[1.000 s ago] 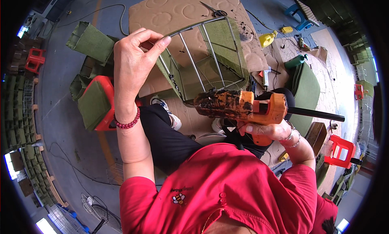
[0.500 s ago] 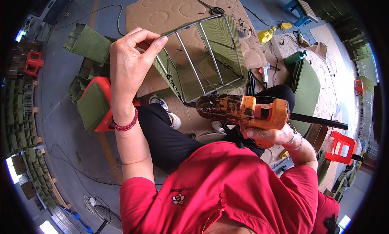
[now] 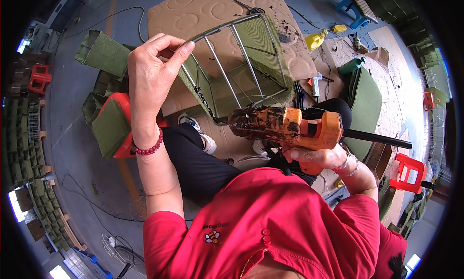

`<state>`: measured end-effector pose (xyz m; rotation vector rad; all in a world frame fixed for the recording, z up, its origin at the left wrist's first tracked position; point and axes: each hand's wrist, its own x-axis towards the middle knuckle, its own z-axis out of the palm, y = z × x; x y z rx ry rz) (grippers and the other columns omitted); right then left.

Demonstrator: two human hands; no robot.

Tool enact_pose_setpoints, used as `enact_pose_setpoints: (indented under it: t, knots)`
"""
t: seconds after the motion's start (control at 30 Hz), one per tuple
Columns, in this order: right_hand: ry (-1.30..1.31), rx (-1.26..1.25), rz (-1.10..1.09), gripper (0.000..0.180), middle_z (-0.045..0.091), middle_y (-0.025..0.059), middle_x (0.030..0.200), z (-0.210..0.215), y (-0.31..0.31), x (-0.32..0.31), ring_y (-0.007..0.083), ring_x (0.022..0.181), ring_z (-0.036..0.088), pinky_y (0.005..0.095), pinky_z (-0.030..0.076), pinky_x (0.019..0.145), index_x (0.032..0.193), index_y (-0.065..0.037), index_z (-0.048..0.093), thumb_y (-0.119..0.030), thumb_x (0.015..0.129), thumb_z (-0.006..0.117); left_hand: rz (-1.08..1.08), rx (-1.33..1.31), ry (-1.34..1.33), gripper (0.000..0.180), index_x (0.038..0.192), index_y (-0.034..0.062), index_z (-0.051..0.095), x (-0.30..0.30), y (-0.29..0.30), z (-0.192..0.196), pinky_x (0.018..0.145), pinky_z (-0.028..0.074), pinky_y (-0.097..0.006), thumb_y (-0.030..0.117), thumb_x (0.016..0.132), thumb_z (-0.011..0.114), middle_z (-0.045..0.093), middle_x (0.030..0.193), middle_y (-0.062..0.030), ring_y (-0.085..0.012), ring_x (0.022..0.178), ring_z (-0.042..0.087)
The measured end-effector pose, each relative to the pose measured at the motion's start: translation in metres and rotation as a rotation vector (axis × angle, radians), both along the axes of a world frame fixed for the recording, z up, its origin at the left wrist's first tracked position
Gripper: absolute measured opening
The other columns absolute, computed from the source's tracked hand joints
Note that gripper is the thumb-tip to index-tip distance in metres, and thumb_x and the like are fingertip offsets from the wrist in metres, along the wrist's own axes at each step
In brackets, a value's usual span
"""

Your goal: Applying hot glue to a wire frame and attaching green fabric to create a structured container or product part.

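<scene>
My left hand (image 3: 157, 61) pinches the upper left corner of a basket (image 3: 263, 42), a grey wire frame lined with green woven mesh. It is tilted in front of me, its open wire side facing me. A dark line of glue (image 3: 203, 99) runs down its left edge. Wrapped around the grip of an orange hot glue gun (image 3: 319, 131), my right hand (image 3: 316, 155) holds it level. The gun's front is smeared black, and its tip is by the basket's near lower corner. A black glue stick (image 3: 379, 139) sticks out of its back.
Scissors (image 3: 255, 9) lie on the brown padded board (image 3: 183, 20) beyond the basket. Right of it are a yellow bottle (image 3: 315, 39), a green bottle (image 3: 350, 66), a white glue gun (image 3: 316, 85) and stacked green panels (image 3: 365, 105). Green pieces (image 3: 108, 129) rest on a red stool (image 3: 124, 105) at left.
The glue gun and my right hand have shifted slightly left and up. The basket and my left hand have moved a little left, with the same pinch kept.
</scene>
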<state>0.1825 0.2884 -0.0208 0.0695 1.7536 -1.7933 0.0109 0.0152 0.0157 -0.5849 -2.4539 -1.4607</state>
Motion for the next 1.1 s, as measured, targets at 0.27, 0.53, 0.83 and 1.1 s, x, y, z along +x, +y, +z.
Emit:
enact_pose_setpoints:
  t: [0.27, 0.53, 0.83, 1.1]
  knots:
    - [-0.033, 0.041, -0.008, 0.034, 0.066, 0.0017, 0.1, 0.012, 0.006, 0.008, 0.0102, 0.091, 0.06, 0.0297, 0.051, 0.077, 0.114, -0.004, 0.062, -0.022, 0.088, 0.076, -0.03, -0.074, 0.054, 0.018, 0.082, -0.0039, 0.069, -0.007, -0.007, -0.018, 0.058, 0.046, -0.024, 0.012, 0.086, 0.075, 0.062, 0.069, -0.0034, -0.008, 0.061, 0.059]
    - [0.047, 0.052, -0.061, 0.034, 0.065, 0.0014, 0.102, 0.003, 0.016, 0.02, 0.011, 0.092, 0.059, 0.0296, 0.049, 0.08, 0.116, -0.004, 0.06, -0.019, 0.089, 0.075, -0.042, -0.047, 0.072, 0.018, 0.084, -0.0044, 0.067, -0.009, -0.008, -0.021, 0.056, 0.035, -0.02, 0.011, 0.087, 0.075, 0.052, 0.068, 0.0044, -0.0025, 0.062, 0.045]
    - [-0.051, 0.003, -0.094, 0.031, 0.064, 0.0003, 0.102, -0.002, 0.013, 0.024, 0.0101, 0.093, 0.056, 0.0281, 0.047, 0.082, 0.12, -0.005, 0.059, -0.016, 0.093, 0.069, -0.04, -0.06, 0.075, 0.019, 0.083, -0.0042, 0.067, -0.008, -0.006, -0.02, 0.056, 0.034, -0.02, 0.012, 0.087, 0.075, 0.051, 0.068, 0.0049, -0.0023, 0.062, 0.045]
    - [-0.04, 0.01, -0.085, 0.033, 0.063, 0.0013, 0.106, 0.0, 0.016, 0.025, 0.0098, 0.094, 0.054, 0.0272, 0.046, 0.083, 0.122, -0.006, 0.058, -0.016, 0.093, 0.069, -0.022, -0.073, 0.082, 0.019, 0.083, -0.0042, 0.068, -0.01, -0.007, -0.018, 0.057, 0.04, -0.023, 0.013, 0.087, 0.075, 0.056, 0.068, 0.0001, -0.0061, 0.061, 0.051]
